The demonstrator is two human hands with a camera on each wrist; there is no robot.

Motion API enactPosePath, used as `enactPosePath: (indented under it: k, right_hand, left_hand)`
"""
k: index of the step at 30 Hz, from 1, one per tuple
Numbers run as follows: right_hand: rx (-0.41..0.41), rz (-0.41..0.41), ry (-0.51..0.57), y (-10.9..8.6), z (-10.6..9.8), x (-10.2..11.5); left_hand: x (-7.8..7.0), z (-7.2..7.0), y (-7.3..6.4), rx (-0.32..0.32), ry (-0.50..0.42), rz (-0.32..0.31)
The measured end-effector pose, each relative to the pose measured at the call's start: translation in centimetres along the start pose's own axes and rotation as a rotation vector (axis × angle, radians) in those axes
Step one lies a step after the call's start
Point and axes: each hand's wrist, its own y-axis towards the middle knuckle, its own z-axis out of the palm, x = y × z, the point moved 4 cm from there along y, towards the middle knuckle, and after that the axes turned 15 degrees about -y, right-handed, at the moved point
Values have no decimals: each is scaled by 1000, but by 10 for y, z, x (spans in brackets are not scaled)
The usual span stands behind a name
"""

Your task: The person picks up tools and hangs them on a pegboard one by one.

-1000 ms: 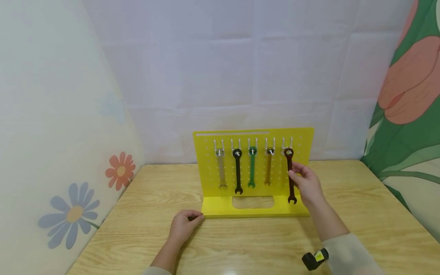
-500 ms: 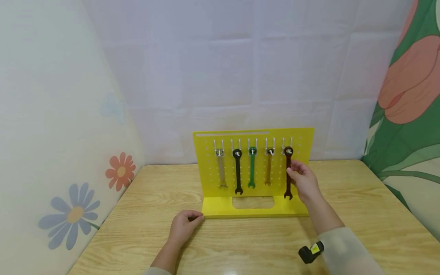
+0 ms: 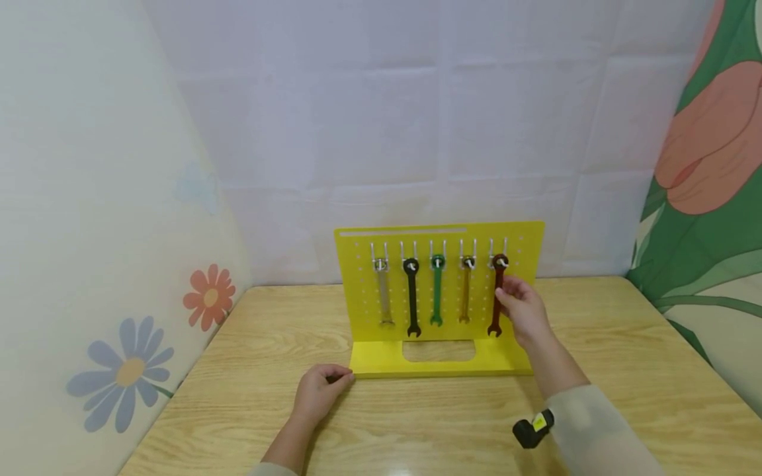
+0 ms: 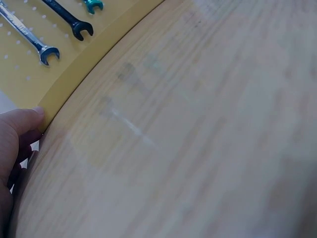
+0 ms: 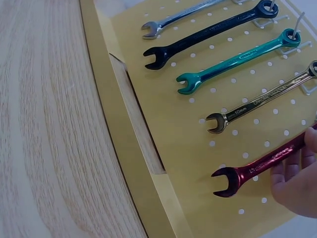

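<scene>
My right hand (image 3: pixel 524 311) pinches the shank of a dark red combination wrench (image 3: pixel 497 301) between thumb and fingers. The wrench stands nearly upright before the yellow pegboard (image 3: pixel 363 304), its ring end at the rightmost hook, whose white tip shows at the ring. In the right wrist view, the open end of the red wrench (image 5: pixel 233 181) points away from the hand, and its ring end is out of frame. My left hand (image 3: pixel 318 393) grips the front left corner of the pegboard's base (image 4: pixel 62 87) with thumb and finger.
Silver (image 3: pixel 383 297), black (image 3: pixel 412 297), green (image 3: pixel 437 291) and gold (image 3: pixel 465 294) wrenches hang in a row on hooks left of the red one. The board stands on a wood-grain table (image 3: pixel 417 423). A black wrist device (image 3: pixel 532 428) sits by the right sleeve.
The red wrench's lower end has swung left and up, closer to the board, while its ring end has met the hook. My right hand followed slightly leftward. The left hand stays put.
</scene>
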Motion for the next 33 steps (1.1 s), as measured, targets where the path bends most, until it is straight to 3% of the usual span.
enactPosePath:
  k: [10,22,26,30,33]
  right_hand:
    - [-39,-20,40,1,0,0]
    - [-37,-32,-33,-5,-13,-5]
    - [-73,-27,-175,-8,-33,-10]
    - [-125,-21,-421,-7,-62,-19]
    - [-140,-32,-587,-3,-85,-24]
  left_hand:
    - [-2,0,1,-6,18,19]
    - [-2,1,1,-5,17,31]
    - [-2,1,1,4,-6,6]
    - [-3,-5,3,40,-35,-41]
    - [-11,-20,11,52,35,-29]
